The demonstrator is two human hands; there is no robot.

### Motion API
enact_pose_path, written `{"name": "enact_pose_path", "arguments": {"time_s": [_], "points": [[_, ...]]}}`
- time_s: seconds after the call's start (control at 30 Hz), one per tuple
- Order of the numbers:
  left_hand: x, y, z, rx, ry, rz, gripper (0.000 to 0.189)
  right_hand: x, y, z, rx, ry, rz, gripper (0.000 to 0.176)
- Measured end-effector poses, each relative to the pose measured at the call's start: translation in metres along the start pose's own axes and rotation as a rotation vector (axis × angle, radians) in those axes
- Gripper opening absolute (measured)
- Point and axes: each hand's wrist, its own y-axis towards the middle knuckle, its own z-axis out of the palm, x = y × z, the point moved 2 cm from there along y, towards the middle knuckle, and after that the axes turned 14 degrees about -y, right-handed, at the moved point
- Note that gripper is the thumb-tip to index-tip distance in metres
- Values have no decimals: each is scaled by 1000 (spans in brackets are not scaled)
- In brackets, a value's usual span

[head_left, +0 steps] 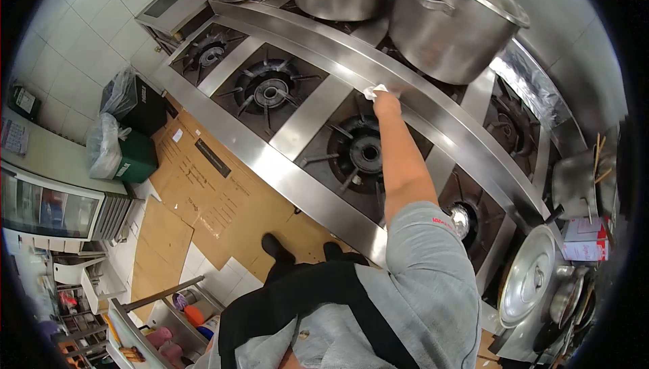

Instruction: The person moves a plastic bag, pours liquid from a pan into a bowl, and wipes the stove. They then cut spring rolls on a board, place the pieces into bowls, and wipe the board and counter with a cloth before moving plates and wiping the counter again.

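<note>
My right hand [387, 104] is stretched out over the steel stove range [318, 109], fingers closed on a small white cloth [374, 90]. The cloth is pressed against the raised steel ledge [433, 109] that runs between the front and back burners. Below my forearm lies a front gas burner [365, 153]. My left hand is out of sight. I wear a grey shirt and a black apron.
Large steel stockpots [453, 21] stand on the back burners. A pot lid [531, 274] and pans sit at the right end. Flattened cardboard [203, 186] covers the floor by the stove, with bagged bins [125, 149] to the left and a cart [155, 328] behind me.
</note>
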Motion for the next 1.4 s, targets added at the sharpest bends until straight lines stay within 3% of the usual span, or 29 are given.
{"name": "enact_pose_path", "arguments": {"time_s": [0.2, 0.3, 0.4, 0.53, 0.63, 0.67, 0.7, 0.73, 0.77, 0.83, 0.87, 0.9, 0.97, 1.0, 1.03, 1.13, 1.17, 1.23, 1.3, 1.4], "points": [[-41, 63, -78, -35, 133, -43, 41, 104, 49, 16, -25, 27, -61, 32], [-88, 106, -125, -15, 234, -58, 41, 143, 55, 15, -103, 51, -98, 31], [-154, 152, -172, 11, 333, -49, 40, 148, 65, 13, 24, -92, -54, 33], [-249, 179, -205, 1, 186, 42, 40, 75, 42, 5, -43, -171, 121, 27], [-280, 193, -222, -116, 148, 19, 37, -4, -4, -6, -60, -212, 417, 27], [-279, 194, -226, -111, 245, 4, 36, -46, -16, 1, -77, -281, 459, 26], [-277, 194, -230, -108, 338, -5, 36, -79, -30, -1, -24, -320, 634, 23], [-271, 196, -239, -109, 427, -5, 35, -99, -51, -14, -60, -194, 736, 21], [-203, 250, -307, -38, 340, -6, 32, -127, -58, -18, -10, -241, 786, 21], [-185, 255, -309, 281, 156, -98, 33, -154, -54, -14, 41, -308, 786, 23], [-161, 247, -327, 91, 439, -111, 33, -153, -44, -10, 32, -318, 737, 25], [-156, 237, -320, 15, 512, -132, 33, -147, -29, -4, 16, -313, 687, 26], [-163, 222, -298, -30, 509, -130, 33, -71, 7, 10, -29, -341, 510, 25], [-170, 218, -286, -37, 480, -119, 34, -18, 15, 13, -164, -185, 400, 24], [-175, 214, -275, -43, 439, -105, 34, 30, 30, 25, -231, -216, 217, 26], [-191, 201, -242, -68, 252, -52, 35, 162, 77, 32, -291, -33, 92, 22], [-192, 196, -231, -80, 168, -28, 35, 188, 108, 50, -351, 19, 43, 29], [-190, 185, -215, -89, 46, 32, 35, 259, 144, 43, -196, -114, -85, 26], [-172, 187, -215, -27, 21, 117, 38, 306, 170, 50, -260, -52, -211, 24], [-138, 186, -223, -87, 312, -35, 37, 327, 186, 51, -172, -143, -289, 20]]}}
